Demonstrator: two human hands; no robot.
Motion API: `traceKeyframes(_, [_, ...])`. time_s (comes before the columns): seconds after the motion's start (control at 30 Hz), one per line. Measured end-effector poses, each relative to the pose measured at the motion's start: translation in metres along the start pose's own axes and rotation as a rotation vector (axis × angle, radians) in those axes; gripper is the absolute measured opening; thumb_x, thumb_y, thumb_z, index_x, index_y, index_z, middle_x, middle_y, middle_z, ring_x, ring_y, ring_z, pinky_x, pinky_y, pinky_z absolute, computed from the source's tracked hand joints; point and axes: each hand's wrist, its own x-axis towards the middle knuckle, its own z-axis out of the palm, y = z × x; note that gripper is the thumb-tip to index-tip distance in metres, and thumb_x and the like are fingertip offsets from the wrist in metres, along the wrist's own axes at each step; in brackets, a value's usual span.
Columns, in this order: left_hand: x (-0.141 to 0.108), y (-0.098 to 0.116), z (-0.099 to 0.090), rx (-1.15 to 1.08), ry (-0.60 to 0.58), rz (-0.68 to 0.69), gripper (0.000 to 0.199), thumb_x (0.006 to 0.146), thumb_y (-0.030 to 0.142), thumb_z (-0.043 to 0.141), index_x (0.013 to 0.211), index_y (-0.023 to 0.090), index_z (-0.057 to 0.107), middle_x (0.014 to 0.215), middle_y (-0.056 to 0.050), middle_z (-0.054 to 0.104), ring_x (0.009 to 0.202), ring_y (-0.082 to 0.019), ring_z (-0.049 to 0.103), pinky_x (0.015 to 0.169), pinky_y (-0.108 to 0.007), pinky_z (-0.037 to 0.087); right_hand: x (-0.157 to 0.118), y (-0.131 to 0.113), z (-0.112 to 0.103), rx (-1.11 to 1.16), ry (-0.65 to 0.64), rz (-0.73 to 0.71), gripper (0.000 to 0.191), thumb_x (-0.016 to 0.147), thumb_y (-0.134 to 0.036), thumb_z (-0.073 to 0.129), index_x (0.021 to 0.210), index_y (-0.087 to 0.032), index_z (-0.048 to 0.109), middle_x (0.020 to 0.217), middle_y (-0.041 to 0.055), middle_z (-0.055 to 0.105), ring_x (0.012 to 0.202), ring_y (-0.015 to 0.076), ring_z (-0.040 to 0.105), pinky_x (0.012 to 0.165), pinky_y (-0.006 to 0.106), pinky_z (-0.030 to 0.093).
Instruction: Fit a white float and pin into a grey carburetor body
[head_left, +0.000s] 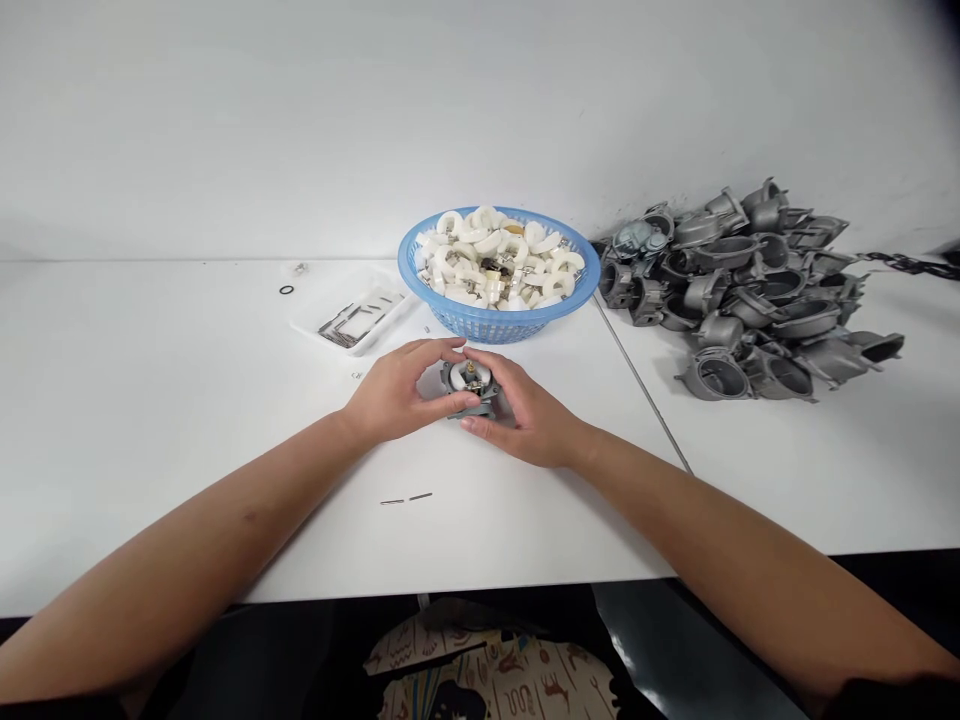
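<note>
My left hand [405, 392] and my right hand [529, 418] close in from both sides around a grey metal carburetor body [484, 409] standing on the table. A white float [460, 379] sits in its upturned opening, with a brass piece [471, 368] at the middle. The fingertips of both hands meet or nearly meet behind the body, and the thumbs lie along its near side. Fingers hide parts of its outer edge. Nearer to me, two thin metal pins [421, 496] lie end to end on the white tabletop.
Behind my hands stands a blue basket [499, 325] heaped with white floats [487, 255]. Left of it are a clear tray [369, 343] of thin metal parts and a black O-ring [286, 290]. Grey metal castings [757, 290] pile up at right, beyond a table seam [645, 385].
</note>
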Motion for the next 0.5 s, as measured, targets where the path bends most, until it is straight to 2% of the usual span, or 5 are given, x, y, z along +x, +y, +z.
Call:
traceKeyframes(0.13, [0.002,0.005,-0.005,0.193,0.016,0.081,0.046,0.083,0.057,0.068,0.114,0.024,0.067,0.131,-0.008,0.068,0.120,-0.030,0.064,0.100,-0.045,0.051,0.000,0.001,0.001,-0.006,0.003,0.037,0.076,0.091,-0.049,0.064,0.154,-0.027,0.028,0.156,0.0118,0.037,0.143,0.0302,0.037,0.114,0.053,0.039])
traceKeyframes(0.3, [-0.007,0.023,-0.018,0.249,0.014,0.017,0.055,0.085,0.057,0.065,0.130,0.026,0.059,0.141,-0.008,0.060,0.128,-0.031,0.058,0.106,-0.047,0.048,-0.001,-0.001,0.002,-0.019,0.002,0.072,0.078,0.090,-0.050,0.064,0.155,-0.030,0.026,0.157,0.0101,0.036,0.144,0.0306,0.036,0.116,0.054,0.035])
traceKeyframes(0.37, [-0.022,0.039,-0.028,0.263,0.049,-0.018,0.060,0.085,0.055,0.066,0.136,0.026,0.054,0.143,-0.008,0.058,0.130,-0.032,0.056,0.108,-0.048,0.047,-0.001,-0.002,0.002,-0.030,-0.007,0.099,0.077,0.090,-0.051,0.063,0.155,-0.028,0.027,0.158,0.0107,0.035,0.144,0.0305,0.036,0.116,0.054,0.034])
traceKeyframes(0.43, [-0.046,0.060,-0.037,0.286,0.061,0.007,0.058,0.085,0.050,0.067,0.136,0.027,0.052,0.144,-0.008,0.057,0.131,-0.031,0.055,0.109,-0.047,0.047,-0.001,-0.004,0.002,-0.041,-0.015,0.115,0.077,0.091,-0.052,0.062,0.154,-0.026,0.028,0.158,0.0120,0.035,0.145,0.0307,0.034,0.117,0.054,0.033])
traceKeyframes(0.5, [-0.074,0.078,-0.038,0.299,-0.003,0.073,0.061,0.085,0.047,0.069,0.140,0.027,0.049,0.147,-0.008,0.055,0.134,-0.031,0.052,0.111,-0.047,0.045,0.000,-0.004,0.001,-0.038,-0.017,0.109,0.076,0.090,-0.052,0.062,0.153,-0.024,0.029,0.157,0.0128,0.035,0.145,0.0308,0.034,0.117,0.054,0.032])
